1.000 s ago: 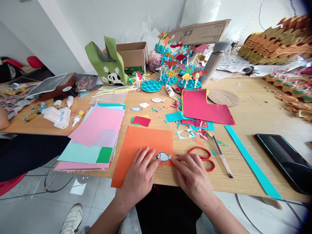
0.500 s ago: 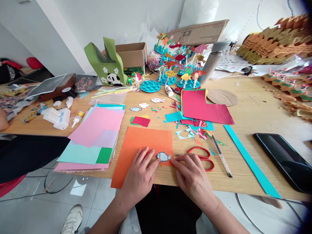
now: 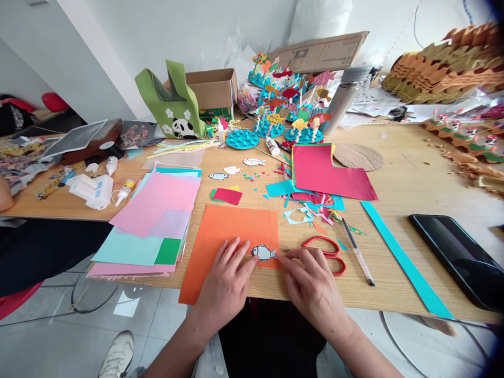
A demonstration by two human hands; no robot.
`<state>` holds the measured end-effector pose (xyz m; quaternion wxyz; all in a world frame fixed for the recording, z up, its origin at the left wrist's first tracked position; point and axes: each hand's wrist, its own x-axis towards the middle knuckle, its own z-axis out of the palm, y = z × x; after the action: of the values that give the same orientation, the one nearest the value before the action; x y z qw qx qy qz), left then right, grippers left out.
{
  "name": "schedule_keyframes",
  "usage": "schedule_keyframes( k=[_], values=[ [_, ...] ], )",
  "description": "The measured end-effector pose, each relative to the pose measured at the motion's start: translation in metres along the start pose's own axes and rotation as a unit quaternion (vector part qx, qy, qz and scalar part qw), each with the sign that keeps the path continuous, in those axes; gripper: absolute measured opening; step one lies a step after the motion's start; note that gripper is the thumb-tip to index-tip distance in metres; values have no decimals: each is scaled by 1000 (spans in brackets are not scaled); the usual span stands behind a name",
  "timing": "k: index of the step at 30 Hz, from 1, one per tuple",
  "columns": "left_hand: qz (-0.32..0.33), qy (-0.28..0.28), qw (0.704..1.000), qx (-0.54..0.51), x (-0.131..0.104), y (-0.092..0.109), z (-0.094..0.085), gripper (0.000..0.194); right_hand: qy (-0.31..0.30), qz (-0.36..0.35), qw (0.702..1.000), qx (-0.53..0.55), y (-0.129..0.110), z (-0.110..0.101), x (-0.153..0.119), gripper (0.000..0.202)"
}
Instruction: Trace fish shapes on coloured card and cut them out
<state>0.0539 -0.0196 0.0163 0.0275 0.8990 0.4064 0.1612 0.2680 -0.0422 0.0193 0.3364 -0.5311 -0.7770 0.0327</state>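
A small light-blue paper fish with black outlines lies on the right edge of a sheet of orange paper. My left hand rests flat on the orange sheet, fingers stretched out, its thumb tip at the fish's lower edge. At the tail are the fingertips of my right hand, bent and drawn together; whatever is between them is hidden. Red-handled scissors lie partly under my right hand, and a pen is to their right.
Beyond the orange sheet are coloured paper pieces, cut-out fish and paper scraps. Stacked paper stands left, red paper behind. A blue strip and phone lie right. A steel flask stands at the back.
Almost nothing differs. My right fingertips have shifted very slightly at the fish's tail; my left hand and the fish stay in place.
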Motion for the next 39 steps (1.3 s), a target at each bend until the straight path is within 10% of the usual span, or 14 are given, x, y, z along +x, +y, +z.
schedule_keyframes(
  k=[39],
  values=[
    [-3, -7, 1000, 5, 0, 2, -2, 43, -29, -20, 999, -16, 0, 1, 0, 34]
  ],
)
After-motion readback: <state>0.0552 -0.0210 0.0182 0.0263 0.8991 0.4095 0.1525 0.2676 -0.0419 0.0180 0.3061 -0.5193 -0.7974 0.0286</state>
